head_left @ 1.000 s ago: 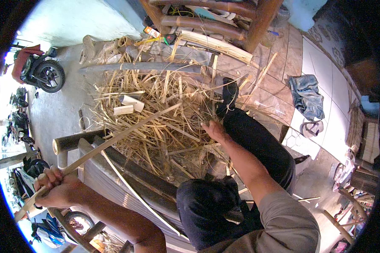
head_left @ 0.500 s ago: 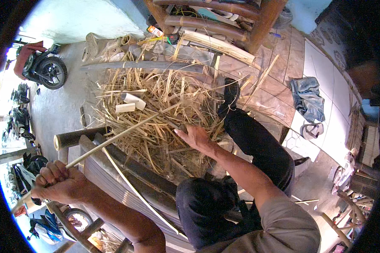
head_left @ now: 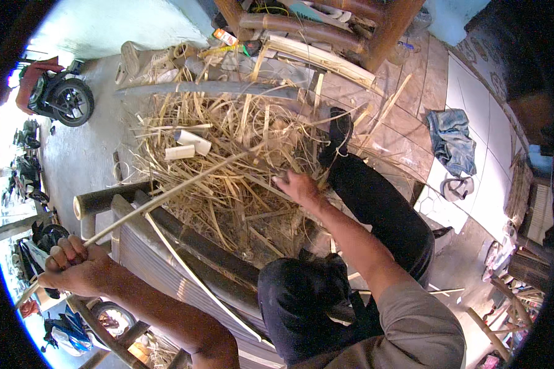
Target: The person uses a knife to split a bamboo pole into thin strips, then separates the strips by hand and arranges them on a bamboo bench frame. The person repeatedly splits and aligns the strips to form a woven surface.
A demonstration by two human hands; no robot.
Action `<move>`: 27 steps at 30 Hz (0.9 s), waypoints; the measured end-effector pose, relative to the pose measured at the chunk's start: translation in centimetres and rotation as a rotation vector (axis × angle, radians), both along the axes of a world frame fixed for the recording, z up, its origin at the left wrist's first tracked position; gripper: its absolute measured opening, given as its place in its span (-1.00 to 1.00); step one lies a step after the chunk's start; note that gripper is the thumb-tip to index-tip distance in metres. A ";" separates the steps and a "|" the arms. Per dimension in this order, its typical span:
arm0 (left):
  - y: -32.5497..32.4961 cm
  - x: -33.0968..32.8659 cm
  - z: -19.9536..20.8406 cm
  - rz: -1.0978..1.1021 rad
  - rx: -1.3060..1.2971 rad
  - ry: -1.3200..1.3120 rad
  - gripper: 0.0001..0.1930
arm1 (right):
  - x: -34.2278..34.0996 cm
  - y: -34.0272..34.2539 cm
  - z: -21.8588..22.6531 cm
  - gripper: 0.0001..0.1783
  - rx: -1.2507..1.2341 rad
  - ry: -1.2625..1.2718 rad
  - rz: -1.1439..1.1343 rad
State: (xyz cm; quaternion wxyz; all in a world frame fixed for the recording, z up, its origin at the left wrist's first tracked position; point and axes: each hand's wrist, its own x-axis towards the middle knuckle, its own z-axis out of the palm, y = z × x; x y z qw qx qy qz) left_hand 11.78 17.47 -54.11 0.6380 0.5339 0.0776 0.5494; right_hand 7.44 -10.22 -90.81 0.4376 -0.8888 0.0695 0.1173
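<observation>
A long, slender bamboo strip runs slantwise from the lower left up over a heap of shavings. Closed around its lower part is my left hand, out at the left. My right hand is closed over the middle of the heap, to the right of the strip's upper end. A thin greyish blade extends leftward from it, seemingly a knife; its handle is hidden in my fingers. Under both lies the tangled heap of pale bamboo shavings. Two short whitish bamboo pieces rest on it.
A bamboo bench lies left of my knees, with a loose pale strip across it. A grey pole edges the heap's far side. Jeans cloth and a sandal lie right. A motorcycle stands far left.
My right hand has moved slightly right and up, away from the bamboo strip. My left hand, still gripping the strip, has shifted a little left. The whole view has tilted slightly.
</observation>
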 end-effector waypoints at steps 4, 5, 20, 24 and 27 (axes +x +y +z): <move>0.0 0.0 -0.4 0.022 0.020 -0.020 -0.49 | 0.3 -1.3 -4.8 -0.38 -0.075 0.061 0.105; 0.0 0.0 -0.4 0.001 0.026 -0.037 -0.49 | 0.4 -1.7 -5.8 -0.38 -0.103 0.099 0.133; 3.0 -2.3 -1.2 0.153 -0.095 0.023 -0.51 | -1.7 -5.9 -6.7 -0.17 0.064 0.427 0.003; 7.6 -7.1 1.1 0.296 -0.114 0.067 -0.73 | -4.8 -5.4 -4.0 -0.19 -0.071 0.342 0.039; 10.2 -11.0 1.9 0.178 -0.291 0.050 -0.78 | -7.3 -3.7 1.4 -0.25 -0.235 0.073 0.111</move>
